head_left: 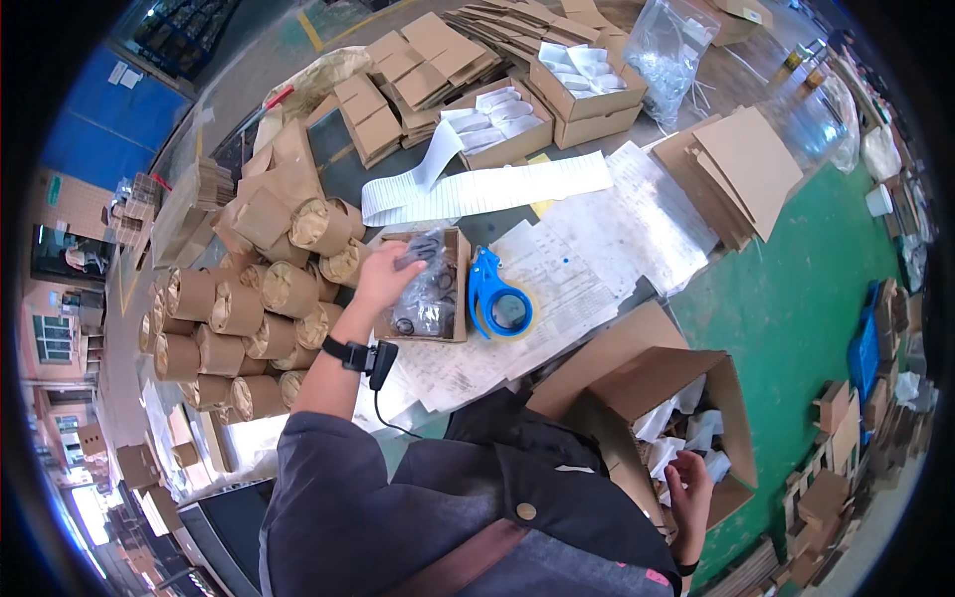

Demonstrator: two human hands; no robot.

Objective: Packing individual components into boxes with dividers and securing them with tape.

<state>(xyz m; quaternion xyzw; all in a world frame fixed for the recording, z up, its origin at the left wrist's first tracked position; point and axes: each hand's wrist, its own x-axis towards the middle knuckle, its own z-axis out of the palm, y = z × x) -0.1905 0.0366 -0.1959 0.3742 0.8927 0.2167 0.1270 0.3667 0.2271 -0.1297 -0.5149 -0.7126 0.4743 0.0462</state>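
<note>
My left hand reaches over a small open cardboard box on the table, its fingers closed on a clear plastic bag. Dark ring-like parts show through the plastic. Just right of the box lies a blue tape dispenser with a roll of clear tape. At the lower right, my right hand hovers at a large open carton, fingers apart and slightly bent, with nothing visible in them. White-wrapped pieces lie inside that carton.
Brown paper-wrapped cylinders are stacked on the left. A long white label strip crosses the table beyond the box. Farther back stand boxes of white packets, flat cardboard and a clear bag. Cardboard sheets overhang the right edge.
</note>
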